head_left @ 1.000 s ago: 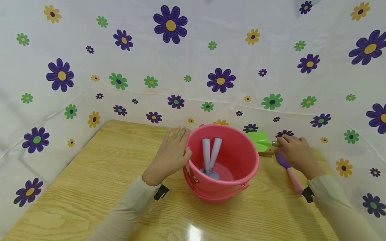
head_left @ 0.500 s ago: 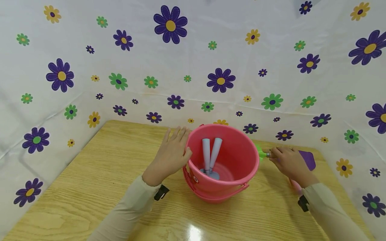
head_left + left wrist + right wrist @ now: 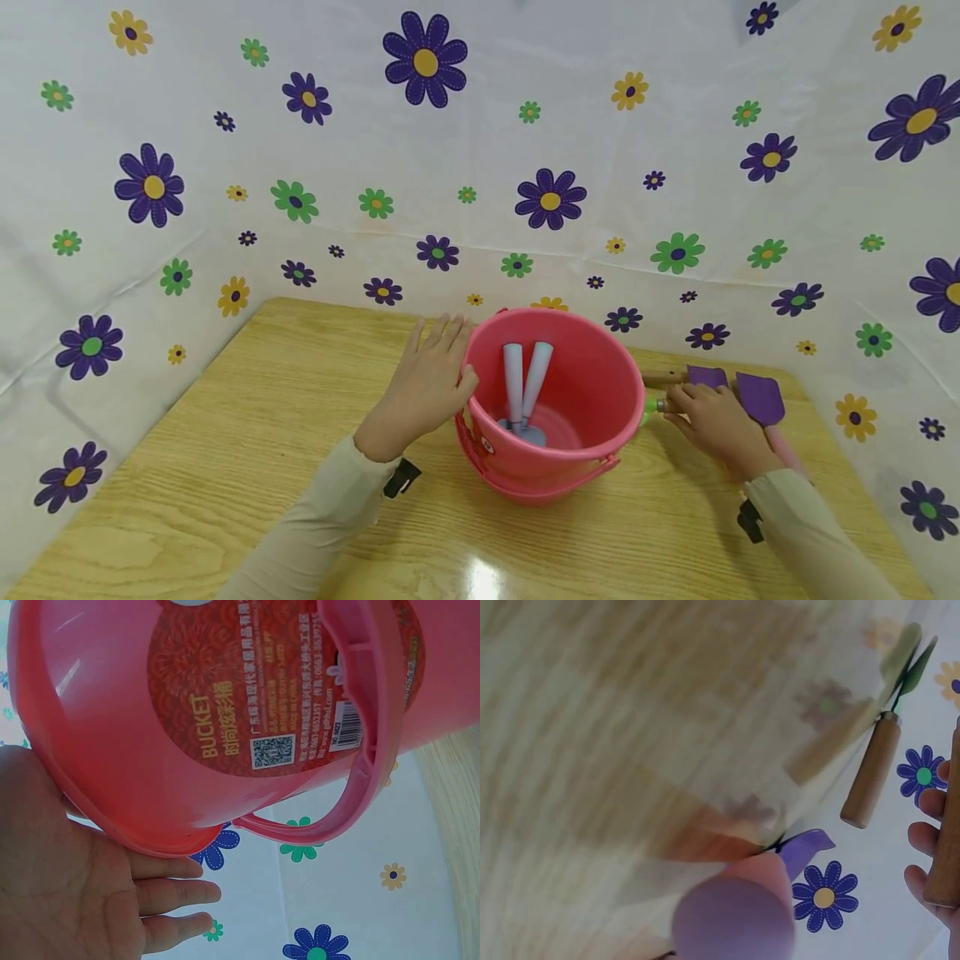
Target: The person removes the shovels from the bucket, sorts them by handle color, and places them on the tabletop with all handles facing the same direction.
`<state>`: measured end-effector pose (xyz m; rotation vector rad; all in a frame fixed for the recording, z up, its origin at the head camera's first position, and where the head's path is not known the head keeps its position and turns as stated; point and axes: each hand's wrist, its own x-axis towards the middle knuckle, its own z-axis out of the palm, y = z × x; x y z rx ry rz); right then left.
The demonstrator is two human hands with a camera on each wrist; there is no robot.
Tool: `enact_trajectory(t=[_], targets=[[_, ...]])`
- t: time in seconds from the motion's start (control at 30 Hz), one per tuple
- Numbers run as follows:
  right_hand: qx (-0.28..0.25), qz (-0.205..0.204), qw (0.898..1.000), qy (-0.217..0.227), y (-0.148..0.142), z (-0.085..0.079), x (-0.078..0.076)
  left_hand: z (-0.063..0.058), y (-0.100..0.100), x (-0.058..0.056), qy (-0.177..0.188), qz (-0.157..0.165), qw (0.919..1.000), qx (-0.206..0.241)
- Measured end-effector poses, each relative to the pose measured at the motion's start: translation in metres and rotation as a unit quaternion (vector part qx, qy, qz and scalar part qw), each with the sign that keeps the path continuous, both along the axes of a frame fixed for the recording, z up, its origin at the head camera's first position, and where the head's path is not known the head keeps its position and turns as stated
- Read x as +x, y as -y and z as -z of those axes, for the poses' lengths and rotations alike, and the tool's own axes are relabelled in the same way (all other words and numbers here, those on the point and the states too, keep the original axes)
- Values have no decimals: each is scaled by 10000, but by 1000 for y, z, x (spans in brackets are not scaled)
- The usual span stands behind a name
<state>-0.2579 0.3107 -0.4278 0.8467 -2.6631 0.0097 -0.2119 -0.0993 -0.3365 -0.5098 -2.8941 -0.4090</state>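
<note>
Compared with a second ago, the right hand [image 3: 716,421] sits lower and nearer the pink bucket [image 3: 540,471], at its 3 o'clock. The green trowel [image 3: 648,407] then showed its whole blade beside the rim; now the bucket hides all but a sliver. Two purple blades [image 3: 760,398] now show past that hand. The left hand [image 3: 423,383] is where it was, at the bucket's 9 o'clock, fingers straight and resting against its side. The right fingers are clamped on the trowel's handle.

The left wrist view adds a round red label [image 3: 225,697] reading "BUCKET". The right wrist view, partly blurred, shows a second green tool [image 3: 874,772] with a wooden handle and metal collar, near 1 o'clock.

The bucket is smooth, shiny and plastic-looking; inside, two tools with pale, tapering handles [image 3: 513,383] lean upright. Beneath is a wood-grain table [image 3: 187,467]; behind, a flower-printed white sheet [image 3: 352,142].
</note>
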Motion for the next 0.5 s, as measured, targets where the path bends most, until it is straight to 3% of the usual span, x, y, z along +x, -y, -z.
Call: enact_trajectory(t=[0.2, 0.5], targets=[[134, 149, 9993, 302, -2, 7, 2, 0, 0, 0, 13, 14, 10000, 3], [245, 101, 9991, 330, -1, 14, 4, 0, 0, 0, 29, 16, 10000, 13]])
